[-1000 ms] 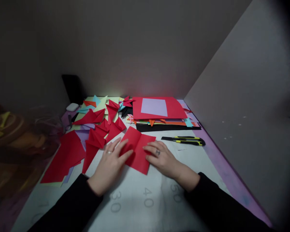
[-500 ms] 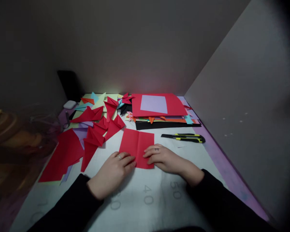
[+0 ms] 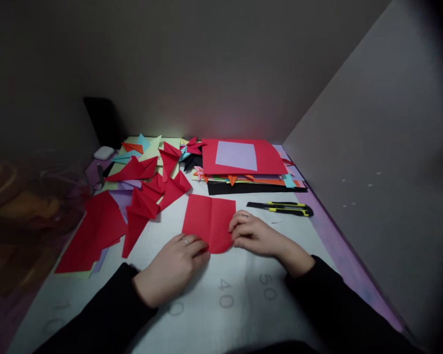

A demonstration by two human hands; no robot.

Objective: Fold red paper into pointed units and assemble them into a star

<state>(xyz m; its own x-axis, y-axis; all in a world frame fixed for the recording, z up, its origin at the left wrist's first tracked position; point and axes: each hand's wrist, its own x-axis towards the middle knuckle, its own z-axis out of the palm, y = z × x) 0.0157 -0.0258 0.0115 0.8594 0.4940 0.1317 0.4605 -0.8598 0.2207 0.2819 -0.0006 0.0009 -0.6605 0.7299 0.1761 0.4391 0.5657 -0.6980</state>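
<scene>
A sheet of red paper [image 3: 206,216] with a crease down its middle lies on the white mat in front of me. At its lower left edge is my left hand [image 3: 180,263], fingers bent and pressing the sheet against the mat near the crease. My right hand [image 3: 256,235] pinches the right edge of the same sheet, and the lower right corner curls up there. The fingertips of the right hand are partly hidden behind its knuckles.
Folded red paper pieces [image 3: 142,204] lie left of the sheet, near loose red sheets [image 3: 92,233]. A yellow-black utility knife [image 3: 280,208] lies to the right. Behind it is a paper stack [image 3: 269,160] against the wall. A black phone [image 3: 101,120] leans at back left.
My right hand has slid from the top of the red paper to its right edge, and the lower right corner now curves upward. My left hand has stayed at the lower left.
</scene>
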